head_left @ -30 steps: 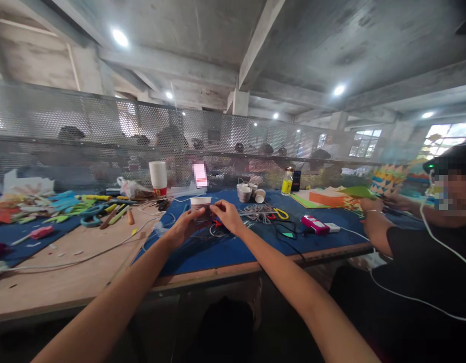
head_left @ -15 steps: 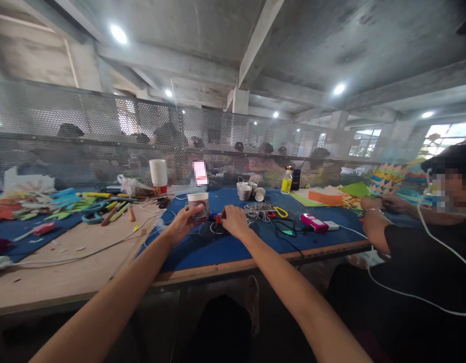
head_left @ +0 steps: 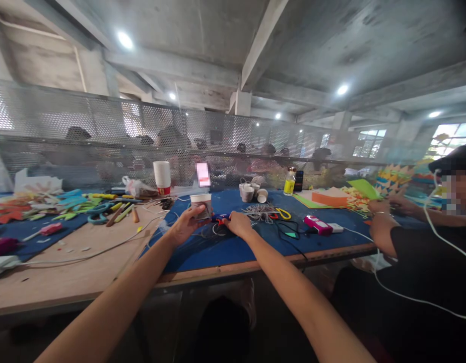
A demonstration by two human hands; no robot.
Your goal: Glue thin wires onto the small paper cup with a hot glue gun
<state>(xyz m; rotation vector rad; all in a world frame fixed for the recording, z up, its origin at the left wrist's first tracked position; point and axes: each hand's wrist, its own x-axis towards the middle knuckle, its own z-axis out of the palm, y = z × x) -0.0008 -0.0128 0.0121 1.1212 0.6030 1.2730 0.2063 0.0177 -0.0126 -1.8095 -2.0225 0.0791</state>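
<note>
We are holding a paper cup upright in our left hand, the fingers wrapping around its side, just above the blue mat in front of us. Our right hand is sitting just beside it, its fingers bending closed on the end of a blue and red tool, which is pointing toward the cup. Thin wires are looping over the mat below the tool, too blurred for us to tell apart. Right beyond our right hand, a tangle of grey cord is crowding the way, with yellow-handled scissors lying against it and a black cable trailing toward the mat's front edge. Farther right, a magenta device is resting next to a white block. Behind our hands, a cluster of small cups is standing close together, one tipping on its side, and a yellow-labelled bottle is standing near a dark phone. On the left, a stack of white cups is rising beside a plastic bag, while teal-handled scissors and colourful paper scraps are cluttering the board. A white cable is crossing the wood there. A perforated screen is closing off the back, and at our right a co-worker is reaching over green and orange paper.
</note>
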